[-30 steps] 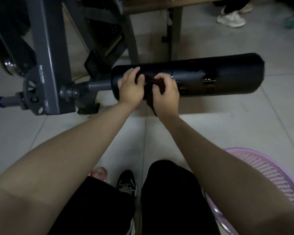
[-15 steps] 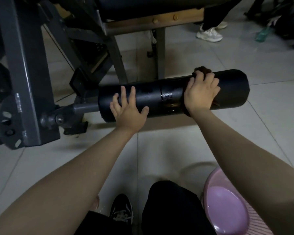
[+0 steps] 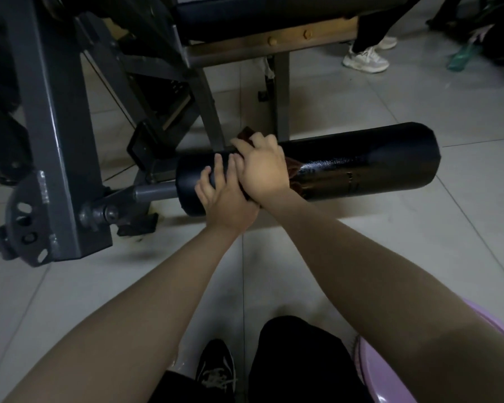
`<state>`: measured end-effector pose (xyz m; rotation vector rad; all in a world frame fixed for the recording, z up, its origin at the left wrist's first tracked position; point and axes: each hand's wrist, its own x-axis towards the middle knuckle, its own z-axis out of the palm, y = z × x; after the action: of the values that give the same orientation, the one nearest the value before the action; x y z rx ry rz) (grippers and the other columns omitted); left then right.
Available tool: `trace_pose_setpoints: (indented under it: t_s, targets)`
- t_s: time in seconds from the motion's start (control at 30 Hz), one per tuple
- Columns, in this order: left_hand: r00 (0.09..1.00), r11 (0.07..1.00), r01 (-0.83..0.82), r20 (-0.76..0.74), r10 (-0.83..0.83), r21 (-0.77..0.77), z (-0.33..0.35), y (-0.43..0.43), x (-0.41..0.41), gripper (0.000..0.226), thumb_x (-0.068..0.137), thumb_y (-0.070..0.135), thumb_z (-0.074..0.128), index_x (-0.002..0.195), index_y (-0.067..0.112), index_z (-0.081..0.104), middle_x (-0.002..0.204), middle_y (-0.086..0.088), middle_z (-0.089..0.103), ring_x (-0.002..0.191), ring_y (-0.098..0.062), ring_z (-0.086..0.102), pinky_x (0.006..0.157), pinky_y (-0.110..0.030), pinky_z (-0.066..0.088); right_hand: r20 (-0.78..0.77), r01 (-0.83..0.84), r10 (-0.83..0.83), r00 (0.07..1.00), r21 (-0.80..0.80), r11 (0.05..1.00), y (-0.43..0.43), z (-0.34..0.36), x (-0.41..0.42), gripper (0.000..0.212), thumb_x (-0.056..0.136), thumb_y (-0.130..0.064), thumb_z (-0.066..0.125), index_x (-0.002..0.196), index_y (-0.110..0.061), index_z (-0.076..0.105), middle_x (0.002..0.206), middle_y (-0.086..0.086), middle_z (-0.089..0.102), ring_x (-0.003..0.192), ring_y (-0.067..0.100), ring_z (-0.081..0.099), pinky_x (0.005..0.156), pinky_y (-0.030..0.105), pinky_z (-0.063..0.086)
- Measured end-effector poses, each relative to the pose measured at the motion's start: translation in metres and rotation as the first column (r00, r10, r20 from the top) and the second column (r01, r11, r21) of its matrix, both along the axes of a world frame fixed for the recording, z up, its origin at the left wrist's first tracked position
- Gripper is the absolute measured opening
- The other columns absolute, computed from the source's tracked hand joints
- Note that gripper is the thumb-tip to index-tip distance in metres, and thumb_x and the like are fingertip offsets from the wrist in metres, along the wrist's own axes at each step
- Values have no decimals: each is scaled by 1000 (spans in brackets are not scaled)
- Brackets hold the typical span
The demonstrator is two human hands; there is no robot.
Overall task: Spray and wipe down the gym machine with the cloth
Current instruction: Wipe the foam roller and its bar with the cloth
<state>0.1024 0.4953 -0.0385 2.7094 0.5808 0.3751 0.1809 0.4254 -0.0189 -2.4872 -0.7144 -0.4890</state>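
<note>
Tiled floor (image 3: 419,228) lies open beyond the roller pad (image 3: 361,161); right hand (image 3: 262,170) seemingly presses cloth (image 3: 246,132), left hand (image 3: 224,199) flat

The roller pad (image 3: 346,167) is glossy black; the cloth (image 3: 246,134) at its 11 o'clock looks dark reddish-brown, though dim light blurs it. The machine frame (image 3: 56,135) is grey, the basin (image 3: 390,370) lilac, the floor (image 3: 419,242) pale grey tile.
</note>
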Motion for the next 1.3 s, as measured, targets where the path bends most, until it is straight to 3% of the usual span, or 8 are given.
trace_pose_setpoints:
  t_s: [0.13, 0.5, 0.7, 0.8, 0.9, 1.07, 1.17, 1.3]
  targets:
    - [993, 998, -41, -111, 35, -45, 7, -6, 6, 98, 87, 57, 60, 161, 30, 1, 168, 2, -14, 153, -28, -15, 120, -49, -14, -38, 105, -106, 994, -36, 994, -22, -5, 1, 36, 100, -34, 46, 133, -32, 59, 141, 8, 45, 122, 33, 38, 96, 42, 31]
    - [987, 1000, -14, -160, 14, -1, 9, -2, 3, 99, 88, 69, 55, 160, 35, -2, 167, 4, -20, 152, -27, -20, 122, -50, -13, -74, 364, -370, 926, -80, 928, -123, -3, 20, 53, 93, -11, 48, 144, -27, 48, 127, 15, 46, 111, 38, 42, 91, 45, 33]
    - [969, 1000, -16, -247, 16, 1, 21, -3, -1, 95, 91, 63, 55, 160, 35, -3, 168, 1, -18, 153, -29, -17, 124, -51, -7, -217, 502, -479, 850, 63, 863, -118, 2, 15, 39, 98, -29, 47, 135, -16, 52, 147, 17, 32, 127, 40, 33, 102, 51, 32]
    - [970, 999, -6, -242, -2, -33, 22, -4, 1, 96, 89, 65, 56, 160, 36, -2, 168, 3, -18, 152, -28, -18, 123, -49, -9, -186, 510, -506, 842, -32, 860, -110, 7, 17, 49, 98, -48, 45, 129, -12, 51, 148, 14, 31, 136, 38, 26, 106, 56, 25]
    - [983, 998, 27, -178, -37, -58, 12, 1, -1, 101, 85, 67, 58, 159, 37, -2, 167, 5, -20, 151, -26, -21, 122, -47, -14, -123, 542, -549, 827, -88, 836, -119, 2, 28, 40, 101, -39, 41, 128, -12, 48, 135, 15, 42, 125, 40, 35, 100, 54, 31]
    - [994, 994, 75, -76, -81, -83, 1, 5, -1, 97, 87, 68, 53, 159, 34, -2, 166, 5, -22, 151, -25, -25, 117, -45, -22, -86, 537, -534, 841, 26, 843, -107, -2, 32, 29, 100, -12, 42, 126, -5, 53, 129, 19, 47, 113, 40, 45, 92, 48, 42]
    - [995, 991, 90, -43, -95, -100, -2, 4, -1, 95, 89, 64, 53, 160, 29, 0, 167, 0, -20, 151, -28, -24, 116, -46, -24, -136, 500, -485, 864, 109, 859, -77, -4, 21, 31, 101, -14, 43, 128, -6, 55, 129, 19, 47, 114, 39, 47, 96, 45, 40]
    - [992, 990, 129, -17, -129, 46, -1, -4, -2, 94, 87, 48, 58, 160, 18, 7, 169, -6, -10, 153, -31, -17, 119, -58, -17, -107, 174, -163, 981, 108, 979, -19, -4, -12, 34, 98, -20, 50, 130, -12, 60, 123, 16, 54, 112, 35, 51, 97, 41, 42]
